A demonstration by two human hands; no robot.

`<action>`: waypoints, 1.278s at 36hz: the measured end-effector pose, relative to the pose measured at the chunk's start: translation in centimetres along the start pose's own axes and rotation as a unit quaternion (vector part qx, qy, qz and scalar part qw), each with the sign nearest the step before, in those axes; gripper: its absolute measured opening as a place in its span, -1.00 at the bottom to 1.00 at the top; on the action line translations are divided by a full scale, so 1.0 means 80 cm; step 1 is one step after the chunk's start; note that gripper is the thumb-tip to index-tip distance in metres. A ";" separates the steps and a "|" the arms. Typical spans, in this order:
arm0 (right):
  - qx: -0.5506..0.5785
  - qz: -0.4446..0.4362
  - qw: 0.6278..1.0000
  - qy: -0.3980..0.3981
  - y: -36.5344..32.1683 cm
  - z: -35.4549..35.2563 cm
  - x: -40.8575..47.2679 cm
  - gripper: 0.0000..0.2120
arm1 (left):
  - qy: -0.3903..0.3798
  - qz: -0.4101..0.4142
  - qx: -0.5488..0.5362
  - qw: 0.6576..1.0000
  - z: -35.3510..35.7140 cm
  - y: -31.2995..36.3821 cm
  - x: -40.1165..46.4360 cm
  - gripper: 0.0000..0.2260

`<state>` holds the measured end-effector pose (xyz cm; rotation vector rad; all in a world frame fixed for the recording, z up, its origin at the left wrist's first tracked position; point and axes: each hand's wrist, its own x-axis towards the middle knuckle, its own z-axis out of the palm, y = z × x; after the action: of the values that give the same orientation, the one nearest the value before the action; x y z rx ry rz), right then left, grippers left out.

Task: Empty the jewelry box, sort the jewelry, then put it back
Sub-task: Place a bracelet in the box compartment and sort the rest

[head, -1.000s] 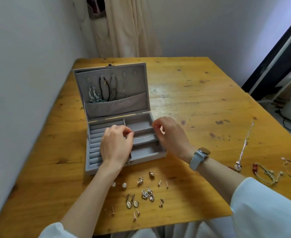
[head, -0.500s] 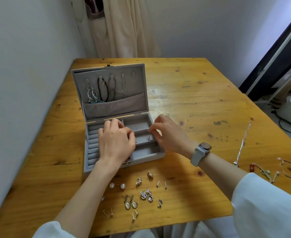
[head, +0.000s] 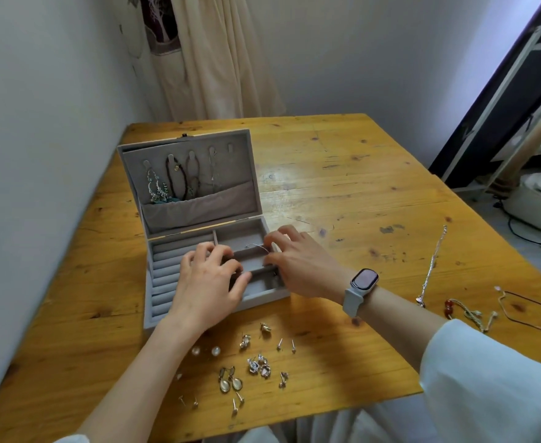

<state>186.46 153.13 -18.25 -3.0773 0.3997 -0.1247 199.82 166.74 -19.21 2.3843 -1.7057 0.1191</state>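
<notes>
The grey velvet jewelry box [head: 155, 310] stands open at the table's left, its lid up with several necklaces [head: 166, 183] hanging inside. My left hand [head: 210, 284] rests over the box's middle compartments, fingers spread. My right hand [head: 301, 262] is at the box's right side, pinching a thin silver chain [head: 258, 246] that arcs over the upper right compartment. Several earrings [head: 246, 367] lie in pairs on the table in front of the box.
A long silver chain [head: 433, 263], a red-beaded cord bracelet [head: 464, 311] and a thin bangle [head: 524, 310] lie at the table's right. The wall runs close along the left. A curtain hangs behind; a rack and an appliance stand beyond the right edge.
The stretched chain has been lowered into the box's right compartments. My left hand has let go of it and spread flat; my right hand still pinches it.
</notes>
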 end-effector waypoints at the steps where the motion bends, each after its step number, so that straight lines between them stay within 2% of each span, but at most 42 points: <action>1: -0.001 -0.007 1.000 0.005 0.002 0.001 0.000 -0.70 | 0.001 0.006 0.001 1.000 -0.001 -0.001 0.001 -0.49; 8: 0.018 -0.030 0.999 0.022 0.008 0.003 -0.002 -0.72 | -0.001 0.034 -0.018 0.999 -0.005 -0.004 0.001 -0.56; 15: -0.017 -0.006 1.000 -0.003 -0.002 0.003 0.005 -0.51 | -0.016 0.024 -0.001 1.000 -0.005 -0.004 0.002 -0.51; 24: -0.010 -0.007 1.000 -0.010 -0.003 0.000 0.006 -0.63 | -0.009 0.006 0.006 1.000 -0.002 -0.002 0.004 -0.62; 29: 0.065 0.017 0.996 0.059 0.002 0.000 -0.006 -0.65 | 0.022 -0.008 -0.022 0.999 -0.005 0.001 0.006 -0.69; 32: 0.135 0.060 0.981 0.128 0.010 -0.002 -0.027 -0.63 | 0.067 -0.018 -0.046 0.997 -0.010 0.015 0.010 -0.82; 35: 0.174 0.103 0.962 0.185 0.025 -0.004 -0.057 -0.67 | 0.090 -0.019 -0.085 0.992 -0.015 0.048 0.015 -0.83; 38: 0.184 0.150 0.948 0.211 0.045 -0.007 -0.094 -0.70 | 0.067 0.004 -0.140 0.988 -0.013 0.098 0.019 -0.78; 41: 0.185 0.202 0.938 0.215 0.067 -0.008 -0.138 -0.72 | 0.008 0.037 -0.182 0.983 -0.001 0.153 0.022 -0.72; 46: 0.167 0.306 0.912 0.218 0.100 -0.003 -0.219 -0.78 | -0.089 0.051 -0.188 0.977 0.035 0.232 0.029 -0.65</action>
<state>167.55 149.89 -19.67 -2.4263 1.1907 -0.7644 182.96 158.24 -19.29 2.0805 -1.7401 -0.3810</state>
